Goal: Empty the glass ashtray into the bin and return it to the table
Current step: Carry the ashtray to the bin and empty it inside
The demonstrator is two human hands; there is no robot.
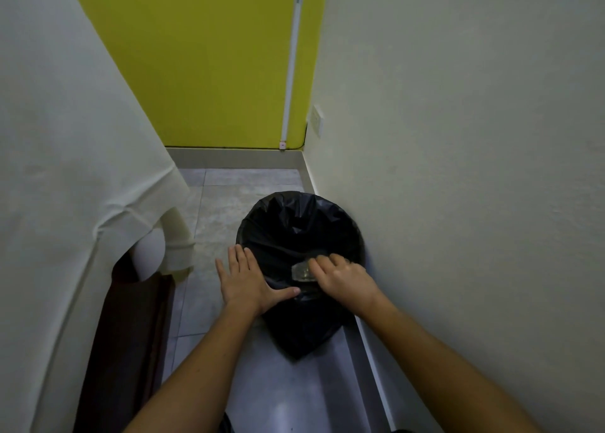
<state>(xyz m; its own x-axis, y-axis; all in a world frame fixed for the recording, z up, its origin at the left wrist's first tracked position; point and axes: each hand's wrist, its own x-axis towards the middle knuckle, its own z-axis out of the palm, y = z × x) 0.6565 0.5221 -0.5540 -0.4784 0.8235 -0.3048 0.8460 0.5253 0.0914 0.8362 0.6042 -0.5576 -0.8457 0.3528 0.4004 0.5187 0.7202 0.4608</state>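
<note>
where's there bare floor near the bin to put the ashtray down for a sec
Bare tiled floor lies left of and beyond the bin, up to the white cloth-draped table and yellow wall. It is tight on the right, where the bin sits against the wall. Both hands crowd the rim: left hand flat, right hand holding the ashtray.

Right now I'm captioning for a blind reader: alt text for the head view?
The right hand holds a glass ashtray over a black-bagged bin, while the left hand lies flat on its near rim, beside a cream wall.
</note>
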